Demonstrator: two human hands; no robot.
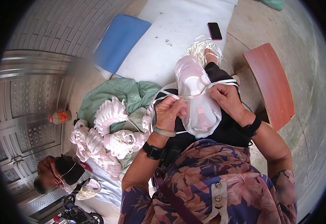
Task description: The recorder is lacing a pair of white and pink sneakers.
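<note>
Across my lap lies a pink and white shoe upper (202, 115) with a mesh surface. A white shoelace (190, 97) crosses its middle and runs out to both sides. My left hand (169, 113) pinches the lace at the left edge of the upper, fingers closed. At the opposite edge, my right hand (227, 99) has its fingers curled round the lace, with a loop of it rising above the knuckles. The exact fingertip grip on the right is partly hidden by the hand itself.
Bundled pink and white shoe uppers (110, 116) lie left on a green cloth (89, 106). Loose white laces (198, 48) are heaped ahead near a phone (215, 31). A wooden board (273, 84) stands right. Another person (60, 171) sits lower left, near a bottle (60, 117).
</note>
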